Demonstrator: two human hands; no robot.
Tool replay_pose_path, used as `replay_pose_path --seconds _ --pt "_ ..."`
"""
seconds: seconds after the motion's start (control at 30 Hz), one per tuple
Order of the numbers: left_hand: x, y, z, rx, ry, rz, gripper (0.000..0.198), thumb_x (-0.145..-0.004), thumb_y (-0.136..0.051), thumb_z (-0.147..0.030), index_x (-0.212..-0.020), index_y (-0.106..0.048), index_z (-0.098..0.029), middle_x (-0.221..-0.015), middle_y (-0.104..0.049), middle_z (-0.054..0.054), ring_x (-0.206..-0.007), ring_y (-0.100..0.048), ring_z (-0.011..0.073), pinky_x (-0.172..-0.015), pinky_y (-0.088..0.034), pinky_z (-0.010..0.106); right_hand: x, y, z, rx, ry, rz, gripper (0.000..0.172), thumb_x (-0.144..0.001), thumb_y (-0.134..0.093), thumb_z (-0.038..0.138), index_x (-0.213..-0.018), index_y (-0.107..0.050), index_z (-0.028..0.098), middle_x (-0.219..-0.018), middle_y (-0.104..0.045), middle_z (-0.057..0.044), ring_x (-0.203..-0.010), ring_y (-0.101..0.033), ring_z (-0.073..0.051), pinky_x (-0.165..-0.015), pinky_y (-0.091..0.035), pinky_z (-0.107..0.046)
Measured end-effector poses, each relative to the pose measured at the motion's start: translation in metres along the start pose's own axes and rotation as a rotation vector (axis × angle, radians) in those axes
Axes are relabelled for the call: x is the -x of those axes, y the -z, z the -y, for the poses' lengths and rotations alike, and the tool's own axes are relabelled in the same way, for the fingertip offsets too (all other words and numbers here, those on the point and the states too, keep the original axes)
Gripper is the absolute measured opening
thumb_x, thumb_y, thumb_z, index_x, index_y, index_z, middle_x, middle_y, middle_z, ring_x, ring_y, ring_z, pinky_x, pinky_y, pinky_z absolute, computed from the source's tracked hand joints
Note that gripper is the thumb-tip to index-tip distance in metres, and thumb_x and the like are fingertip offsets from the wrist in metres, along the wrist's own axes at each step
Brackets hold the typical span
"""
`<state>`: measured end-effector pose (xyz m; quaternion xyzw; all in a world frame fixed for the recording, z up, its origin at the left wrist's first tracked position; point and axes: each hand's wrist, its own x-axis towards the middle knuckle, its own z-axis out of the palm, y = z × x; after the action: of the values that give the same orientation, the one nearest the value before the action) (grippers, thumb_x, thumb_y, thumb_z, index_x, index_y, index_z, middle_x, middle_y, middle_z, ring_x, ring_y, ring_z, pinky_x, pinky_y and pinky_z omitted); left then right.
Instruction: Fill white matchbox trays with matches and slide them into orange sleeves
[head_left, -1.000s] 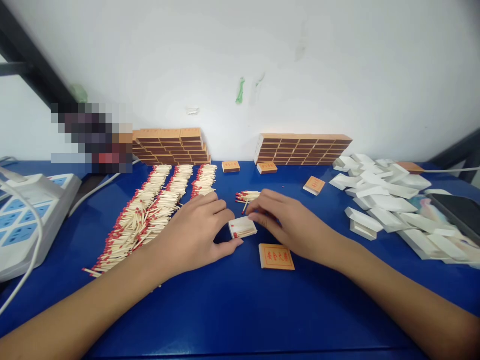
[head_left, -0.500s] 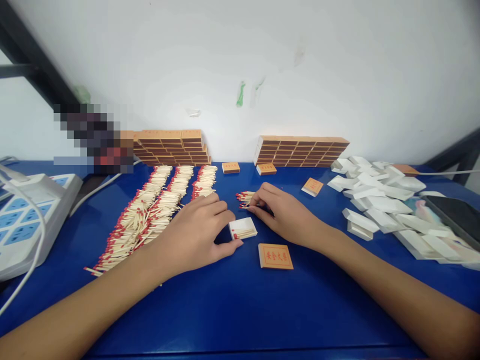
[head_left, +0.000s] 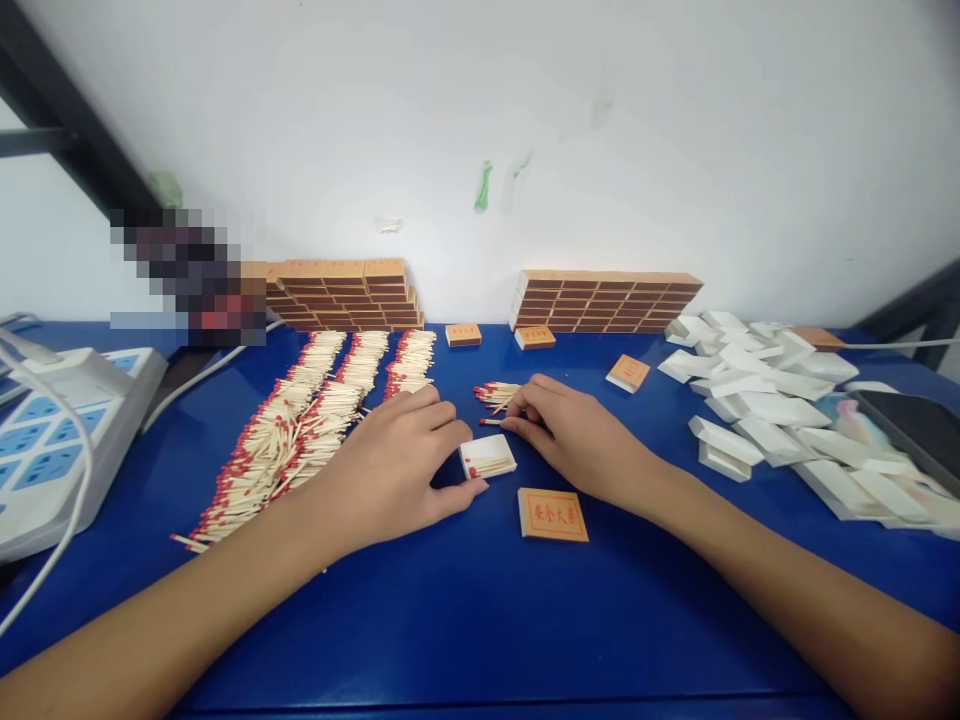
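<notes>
A white matchbox tray [head_left: 487, 445] lies on the blue table with a few red-tipped matches along its near side. My left hand [head_left: 409, 455] steadies its left end between thumb and fingers. Just behind and to the right of the tray, my right hand [head_left: 566, 425] pinches a single match [head_left: 491, 422], its red head pointing left. A small pile of matches [head_left: 495, 393] lies behind those fingertips. In front of the tray rests an orange matchbox cover [head_left: 553, 515] with red lettering. Long rows of matches [head_left: 274, 430] spread beyond my left hand, which partly hides them.
Matchboxes are stacked along the wall at left [head_left: 345, 295] and right [head_left: 607, 302]. Several white trays [head_left: 750, 390] lie heaped at right beside a dark phone [head_left: 911, 435]. Single matchboxes stand near the back. A power strip [head_left: 75, 430] with cables occupies the left edge.
My right hand has drawn slightly back from the small pile, toward me and to the right, with one match now apart from the others. My left hand and the tray keep their places.
</notes>
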<state>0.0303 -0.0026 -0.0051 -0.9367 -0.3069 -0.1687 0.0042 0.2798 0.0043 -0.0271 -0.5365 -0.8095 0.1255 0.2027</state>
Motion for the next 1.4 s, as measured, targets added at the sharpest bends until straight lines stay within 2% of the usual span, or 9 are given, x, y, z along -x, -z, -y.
replay_pose_path --seconds 0.13,0.27,0.43,0.77,1.03,1.17,1.27,1.33,1.4 --pt "0.000 0.000 0.000 0.000 0.018 0.011 0.027 -0.096 -0.073 -0.044 -0.100 -0.075 -0.018 -0.085 -0.068 0.004 -0.091 -0.064 0.0252 -0.085 -0.053 0.043 0.003 0.004 0.000 -0.052 0.038 0.000 0.011 -0.104 -0.061 0.022 -0.094 -0.065 0.021 -0.093 -0.063 -0.003 -0.079 -0.062 -0.018 -0.071 -0.045 -0.032" --pt "0.000 0.000 0.000 0.004 0.023 0.022 0.026 -0.095 -0.073 -0.043 -0.098 -0.075 -0.017 -0.085 -0.068 0.004 -0.091 -0.064 0.0252 -0.085 -0.053 0.043 0.006 0.005 -0.001 -0.041 0.050 0.017 0.003 -0.102 -0.065 0.025 -0.102 -0.065 0.022 -0.097 -0.063 -0.003 -0.081 -0.062 -0.019 -0.070 -0.045 -0.032" --pt "0.000 0.000 0.001 0.006 0.021 0.025 0.026 -0.096 -0.072 -0.044 -0.099 -0.075 -0.018 -0.086 -0.068 0.004 -0.091 -0.064 0.0254 -0.086 -0.052 0.042 0.006 0.004 -0.006 -0.040 0.074 0.056 0.010 -0.104 -0.062 0.026 -0.113 -0.064 0.022 -0.100 -0.062 -0.004 -0.081 -0.061 -0.019 -0.069 -0.045 -0.032" --pt "0.000 0.001 0.000 -0.007 0.021 0.022 0.027 -0.096 -0.072 -0.044 -0.099 -0.075 -0.017 -0.085 -0.068 0.004 -0.090 -0.064 0.0248 -0.088 -0.053 0.043 0.006 0.004 -0.008 -0.056 0.063 0.042 0.008 -0.103 -0.063 0.027 -0.110 -0.065 0.023 -0.097 -0.060 -0.002 -0.078 -0.058 -0.017 -0.069 -0.043 -0.031" --pt "-0.001 0.001 0.000 -0.003 0.024 0.023 0.027 -0.096 -0.072 -0.045 -0.101 -0.074 -0.018 -0.086 -0.069 0.005 -0.091 -0.064 0.0251 -0.087 -0.053 0.042 0.005 0.010 -0.010 -0.069 0.100 0.045 0.014 -0.105 -0.057 0.027 -0.093 -0.061 0.022 -0.094 -0.061 -0.004 -0.078 -0.058 -0.018 -0.068 -0.044 -0.031" --pt "-0.002 0.001 0.000 -0.009 0.028 0.021 0.027 -0.096 -0.072 -0.044 -0.101 -0.075 -0.018 -0.088 -0.070 0.005 -0.093 -0.065 0.0262 -0.086 -0.053 0.043 0.010 0.014 0.002 -0.109 0.107 -0.001 0.011 -0.105 -0.058 0.028 -0.096 -0.062 0.023 -0.093 -0.062 -0.003 -0.077 -0.058 -0.018 -0.069 -0.044 -0.031" --pt "-0.002 0.001 0.000 -0.008 0.037 0.024 0.027 -0.095 -0.073 -0.044 -0.101 -0.074 -0.018 -0.088 -0.070 0.005 -0.093 -0.065 0.0268 -0.084 -0.053 0.043 0.013 0.014 0.009 -0.131 0.143 0.061 0.009 -0.105 -0.060 0.027 -0.098 -0.064 0.023 -0.095 -0.061 -0.003 -0.079 -0.058 -0.017 -0.070 -0.045 -0.030" --pt "-0.002 0.000 0.000 -0.003 0.041 0.027 0.026 -0.095 -0.073 -0.044 -0.100 -0.074 -0.018 -0.088 -0.070 0.005 -0.093 -0.065 0.0268 -0.085 -0.053 0.043 0.012 0.014 0.006 -0.141 0.155 0.065 0.010 -0.106 -0.058 0.028 -0.101 -0.066 0.023 -0.096 -0.061 -0.003 -0.079 -0.058 -0.017 -0.070 -0.045 -0.031" --pt "-0.002 0.000 0.000 0.000 0.041 0.026 0.026 -0.095 -0.073 -0.043 -0.100 -0.074 -0.018 -0.087 -0.069 0.005 -0.093 -0.065 0.0264 -0.086 -0.053 0.043 0.009 0.015 -0.003 -0.131 0.149 0.000 0.013 -0.106 -0.057 0.030 -0.109 -0.067 0.023 -0.097 -0.061 -0.004 -0.078 -0.057 -0.017 -0.071 -0.045 -0.031"
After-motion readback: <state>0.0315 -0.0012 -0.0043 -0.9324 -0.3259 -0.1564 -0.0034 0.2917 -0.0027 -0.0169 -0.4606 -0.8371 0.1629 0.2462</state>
